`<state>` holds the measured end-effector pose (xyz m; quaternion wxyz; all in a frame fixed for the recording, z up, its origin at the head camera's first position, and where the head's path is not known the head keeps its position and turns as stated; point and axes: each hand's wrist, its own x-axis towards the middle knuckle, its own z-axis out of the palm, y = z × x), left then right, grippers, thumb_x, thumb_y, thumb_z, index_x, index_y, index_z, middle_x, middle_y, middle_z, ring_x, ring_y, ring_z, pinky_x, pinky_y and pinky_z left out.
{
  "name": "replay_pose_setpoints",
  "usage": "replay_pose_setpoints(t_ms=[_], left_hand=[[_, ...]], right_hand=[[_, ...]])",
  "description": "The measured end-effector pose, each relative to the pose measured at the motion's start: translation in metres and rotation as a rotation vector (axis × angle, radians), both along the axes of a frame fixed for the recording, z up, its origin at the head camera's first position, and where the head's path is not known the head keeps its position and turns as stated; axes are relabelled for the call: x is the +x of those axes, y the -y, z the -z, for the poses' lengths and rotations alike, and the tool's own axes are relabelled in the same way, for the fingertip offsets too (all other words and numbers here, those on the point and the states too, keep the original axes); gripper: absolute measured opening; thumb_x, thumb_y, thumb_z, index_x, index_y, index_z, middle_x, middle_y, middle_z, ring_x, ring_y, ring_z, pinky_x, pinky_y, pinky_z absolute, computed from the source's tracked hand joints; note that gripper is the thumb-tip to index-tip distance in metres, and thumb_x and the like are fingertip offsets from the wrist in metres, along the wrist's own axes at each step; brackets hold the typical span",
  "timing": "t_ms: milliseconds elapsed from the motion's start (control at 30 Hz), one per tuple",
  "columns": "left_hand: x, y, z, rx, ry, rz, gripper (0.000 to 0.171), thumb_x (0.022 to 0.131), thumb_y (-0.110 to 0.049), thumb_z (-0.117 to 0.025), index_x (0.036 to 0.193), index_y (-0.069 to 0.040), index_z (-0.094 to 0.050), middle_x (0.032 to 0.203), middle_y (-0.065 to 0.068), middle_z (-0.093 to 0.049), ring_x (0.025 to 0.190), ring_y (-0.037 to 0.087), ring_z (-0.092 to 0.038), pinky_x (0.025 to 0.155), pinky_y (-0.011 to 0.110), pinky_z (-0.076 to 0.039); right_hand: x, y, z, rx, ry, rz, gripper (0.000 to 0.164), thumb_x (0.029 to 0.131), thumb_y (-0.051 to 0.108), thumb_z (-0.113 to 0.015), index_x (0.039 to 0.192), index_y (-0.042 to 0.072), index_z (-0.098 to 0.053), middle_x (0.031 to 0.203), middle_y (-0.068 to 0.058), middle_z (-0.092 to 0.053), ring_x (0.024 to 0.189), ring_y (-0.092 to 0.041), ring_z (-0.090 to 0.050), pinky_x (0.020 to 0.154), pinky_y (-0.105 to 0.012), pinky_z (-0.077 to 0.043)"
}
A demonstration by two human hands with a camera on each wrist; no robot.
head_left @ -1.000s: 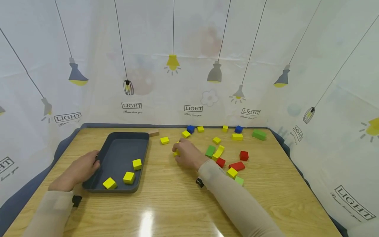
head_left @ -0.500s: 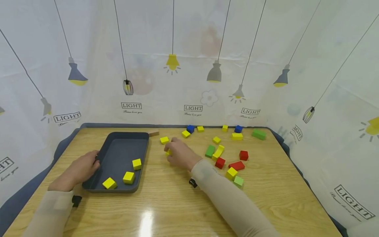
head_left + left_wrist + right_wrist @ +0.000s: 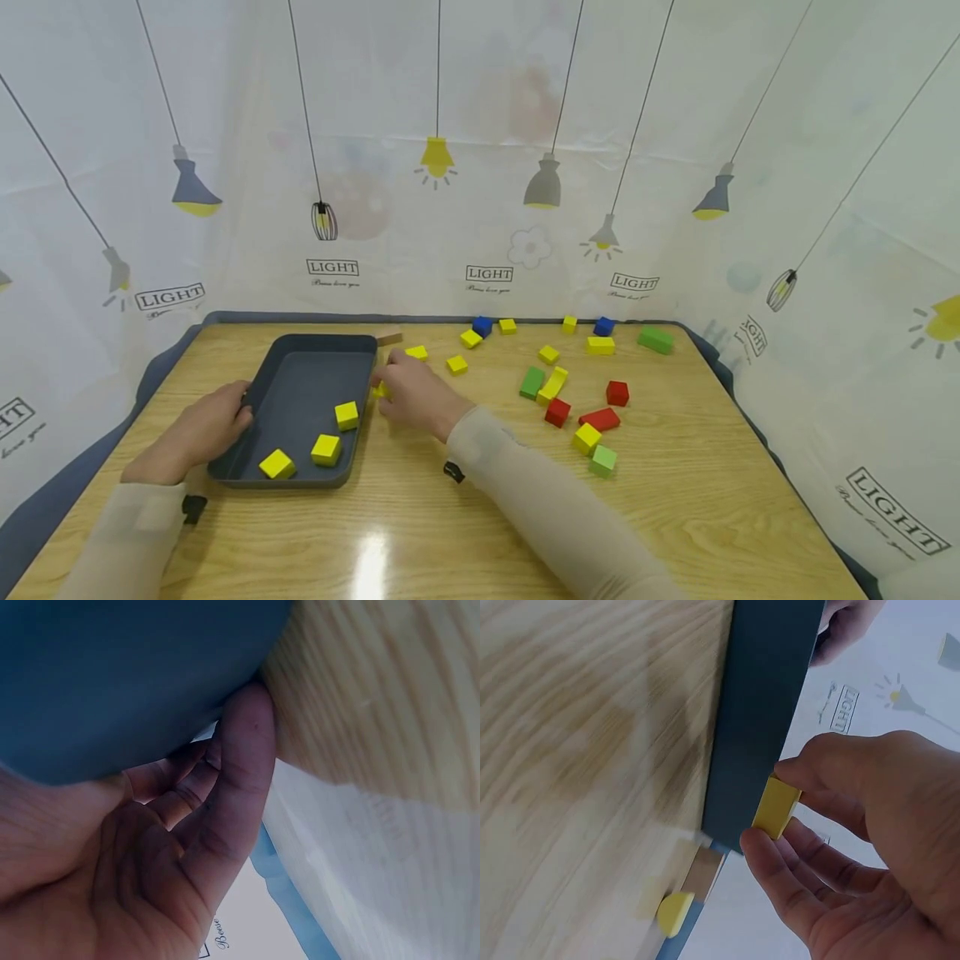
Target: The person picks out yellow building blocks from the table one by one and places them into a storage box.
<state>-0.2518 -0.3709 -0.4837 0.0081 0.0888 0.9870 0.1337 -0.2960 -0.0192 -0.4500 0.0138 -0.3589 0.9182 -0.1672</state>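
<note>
We find the worktop (image 3: 300, 542) wood-grained, glossy; the tray (image 3: 300, 379) smooth, matt, plastic-looking; yellow blocks (image 3: 326, 451) smooth; sleeves (image 3: 551, 508) cloth; backdrop (image 3: 480, 225) creased sheeting.

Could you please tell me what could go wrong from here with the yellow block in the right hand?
1. The yellow block may slip, as the right hand pinches it between the fingertips.
2. It could knock the wall of the tray, because it is held right beside it.
3. If the left hand pulls the tray's edge, the three loose yellow cubes inside might slide.
</note>
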Motion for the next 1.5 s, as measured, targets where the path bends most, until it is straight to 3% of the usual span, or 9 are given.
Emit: replay_pose_setpoints(t_ms=[300, 600, 833, 1033, 1267, 1500], left_hand=[[0.000, 0.000, 0.001, -0.007, -0.033, 0.020, 0.047, 0.110, -0.002, -0.062, 0.145, 0.028, -0.054, 0.140, 0.050, -0.066, 0.127, 0.065, -0.070, 0.106, 0.075, -0.059], [0.000, 0.000, -0.002, 0.007, -0.007, 0.011, 0.046, 0.111, -0.002, -0.062, 0.145, 0.028, -0.054, 0.138, 0.049, -0.067, 0.121, 0.061, -0.073, 0.103, 0.074, -0.060], [-0.001, 0.001, 0.000, 0.009, 0.011, 0.004, 0.047, 0.111, -0.003, -0.063, 0.145, 0.028, -0.053, 0.138, 0.050, -0.066, 0.121, 0.061, -0.072, 0.103, 0.074, -0.060], [-0.002, 0.001, 0.000, 0.007, -0.001, 0.016, 0.048, 0.111, -0.002, -0.062, 0.147, 0.028, -0.052, 0.140, 0.051, -0.065, 0.124, 0.063, -0.072, 0.103, 0.075, -0.060], [-0.002, 0.001, 0.000, -0.001, 0.012, 0.002, 0.050, 0.111, -0.003, -0.061, 0.148, 0.028, -0.051, 0.144, 0.052, -0.063, 0.129, 0.066, -0.069, 0.107, 0.077, -0.059], [0.000, 0.000, 0.000, -0.007, 0.008, 0.000, 0.049, 0.111, -0.002, -0.061, 0.147, 0.029, -0.052, 0.144, 0.052, -0.063, 0.131, 0.067, -0.068, 0.108, 0.077, -0.058]], right_hand=[[0.016, 0.041, -0.002, 0.015, -0.085, -0.094, 0.030, 0.111, 0.017, -0.079, 0.141, 0.013, -0.082, 0.134, -0.006, -0.072, 0.104, -0.010, -0.064, 0.090, -0.013, -0.057], [0.039, 0.079, -0.011, 0.053, -0.090, -0.192, 0.031, 0.113, 0.020, -0.076, 0.144, 0.017, -0.081, 0.136, -0.002, -0.071, 0.103, -0.007, -0.063, 0.087, -0.012, -0.054], [0.044, 0.092, -0.014, 0.076, -0.105, -0.187, 0.032, 0.112, 0.023, -0.079, 0.144, 0.020, -0.082, 0.135, 0.003, -0.072, 0.106, -0.005, -0.064, 0.087, -0.010, -0.054], [0.045, 0.090, -0.014, 0.074, -0.086, -0.172, 0.035, 0.113, 0.025, -0.078, 0.148, 0.023, -0.080, 0.140, 0.002, -0.071, 0.108, -0.005, -0.065, 0.087, -0.010, -0.055], [0.041, 0.071, -0.010, 0.042, -0.087, -0.150, 0.035, 0.113, 0.021, -0.075, 0.148, 0.022, -0.079, 0.145, -0.001, -0.070, 0.117, -0.009, -0.067, 0.097, -0.015, -0.057], [0.035, 0.041, -0.009, -0.009, -0.076, -0.091, 0.035, 0.113, 0.023, -0.077, 0.148, 0.020, -0.079, 0.141, -0.003, -0.069, 0.109, -0.009, -0.064, 0.087, -0.013, -0.056]])
